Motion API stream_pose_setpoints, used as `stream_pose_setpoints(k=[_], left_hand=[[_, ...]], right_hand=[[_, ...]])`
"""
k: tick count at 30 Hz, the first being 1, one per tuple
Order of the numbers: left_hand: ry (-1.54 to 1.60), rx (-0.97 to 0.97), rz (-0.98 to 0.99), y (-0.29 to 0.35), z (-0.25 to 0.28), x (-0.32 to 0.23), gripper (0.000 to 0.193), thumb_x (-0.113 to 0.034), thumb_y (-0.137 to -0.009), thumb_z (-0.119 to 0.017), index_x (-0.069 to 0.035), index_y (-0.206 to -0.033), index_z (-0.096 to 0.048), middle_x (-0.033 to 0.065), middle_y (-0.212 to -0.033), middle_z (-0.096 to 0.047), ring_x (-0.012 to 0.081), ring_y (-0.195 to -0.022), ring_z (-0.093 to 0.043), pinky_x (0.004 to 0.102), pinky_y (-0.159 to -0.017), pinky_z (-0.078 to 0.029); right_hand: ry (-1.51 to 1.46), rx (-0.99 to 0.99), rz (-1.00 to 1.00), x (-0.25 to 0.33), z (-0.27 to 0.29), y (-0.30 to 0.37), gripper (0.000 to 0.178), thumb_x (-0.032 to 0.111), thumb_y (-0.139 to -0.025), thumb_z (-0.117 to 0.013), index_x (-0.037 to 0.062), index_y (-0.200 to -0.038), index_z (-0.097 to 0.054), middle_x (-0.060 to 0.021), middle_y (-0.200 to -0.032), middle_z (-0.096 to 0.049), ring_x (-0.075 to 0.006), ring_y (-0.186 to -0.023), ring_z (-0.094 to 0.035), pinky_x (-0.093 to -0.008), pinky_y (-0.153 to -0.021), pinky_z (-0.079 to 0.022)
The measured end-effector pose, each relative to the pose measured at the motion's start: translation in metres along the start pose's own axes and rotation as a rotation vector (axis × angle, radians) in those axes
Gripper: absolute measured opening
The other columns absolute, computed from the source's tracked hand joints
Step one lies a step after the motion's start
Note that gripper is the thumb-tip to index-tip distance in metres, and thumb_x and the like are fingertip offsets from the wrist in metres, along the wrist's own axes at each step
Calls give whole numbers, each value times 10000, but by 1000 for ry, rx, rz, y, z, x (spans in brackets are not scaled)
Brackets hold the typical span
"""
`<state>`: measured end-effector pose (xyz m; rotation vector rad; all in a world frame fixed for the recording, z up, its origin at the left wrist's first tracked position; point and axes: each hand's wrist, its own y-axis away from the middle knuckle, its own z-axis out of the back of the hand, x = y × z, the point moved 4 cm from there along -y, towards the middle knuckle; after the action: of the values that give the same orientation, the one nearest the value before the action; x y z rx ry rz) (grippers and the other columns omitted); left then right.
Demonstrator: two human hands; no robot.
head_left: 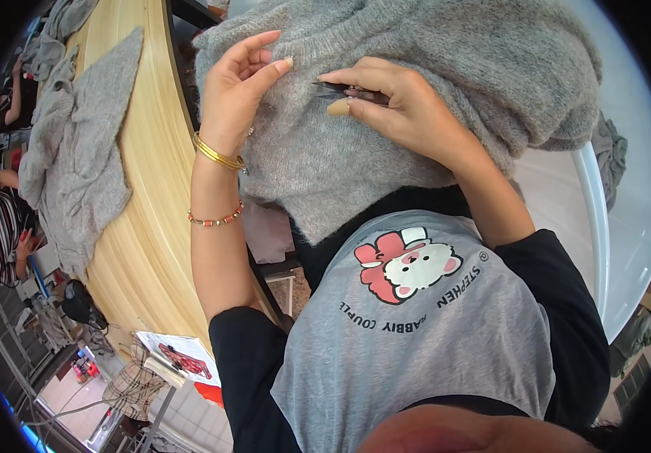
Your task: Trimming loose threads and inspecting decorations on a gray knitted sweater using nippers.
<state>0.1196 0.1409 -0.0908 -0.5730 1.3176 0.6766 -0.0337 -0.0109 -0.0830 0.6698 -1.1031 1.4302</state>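
Observation:
A fuzzy grey knitted garment [318, 143] is bunched over my lap and in front of me. Over its left part, my left hand [241, 79] has its index finger and thumb apart, the other fingers curled, and nothing visible held in it. My right hand [408, 106] is closed around a small pair of dark thread snips [363, 93]. Their blades point left toward my left hand, just above the knit. A tan finger cot [338, 108] covers my right thumb tip.
A wooden table [152, 204] runs along my left, with another grey knitted piece [87, 151] on its far side. A clipboard with papers [178, 355] is near its close end. Other people sit beyond it. To my right is a large white curved surface [567, 196].

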Motion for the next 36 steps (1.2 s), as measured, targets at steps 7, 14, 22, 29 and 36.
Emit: stream_pose_setpoints(k=[7,14,22,29,36], left_hand=[[300,23,112,19,-1,-24,303,-49,-918,-659,-5,-1218,-662,-7,-1002,-659,44,-894,-569,191,-847,-450],[373,38,115,17,2,-24,281,-101,-948,-628,4,-1208,-631,9,-1048,-655,72,-1001,-575,218,-890,-445],[-266,186,-286,-50,-67,-56,555,-365,-880,-694,36,-1242,-565,172,-1068,-656,230,-1001,-619,335,-879,-495],[-902,170,-399,-70,-109,-91,426,-389,-907,-611,-53,-1167,-635,192,-1066,-672,382,-1003,-645,452,-862,-503],[-1211,85,-386,-30,-73,-158,179,-152,-938,-583,-55,-1051,-684,104,-1110,-669,215,-939,-647,351,-811,-526]], right_hand=[[-73,-18,3,2,0,0,358,20,-858,-626,35,-1214,-661,-36,-845,-540,-118,-767,-540,-255,-687,-444],[-118,44,13,14,7,2,351,45,-858,-660,67,-1208,-680,-23,-834,-547,-111,-765,-523,-246,-684,-430],[-587,249,15,46,7,15,364,37,-828,-706,28,-1191,-689,-39,-964,-648,-114,-837,-548,-261,-752,-445],[-571,353,31,60,8,23,391,63,-815,-721,-12,-1196,-673,-60,-952,-642,-123,-835,-543,-253,-729,-433],[-560,299,-27,51,3,27,385,94,-780,-733,-41,-1138,-685,-53,-850,-583,-115,-739,-535,-254,-650,-408]])
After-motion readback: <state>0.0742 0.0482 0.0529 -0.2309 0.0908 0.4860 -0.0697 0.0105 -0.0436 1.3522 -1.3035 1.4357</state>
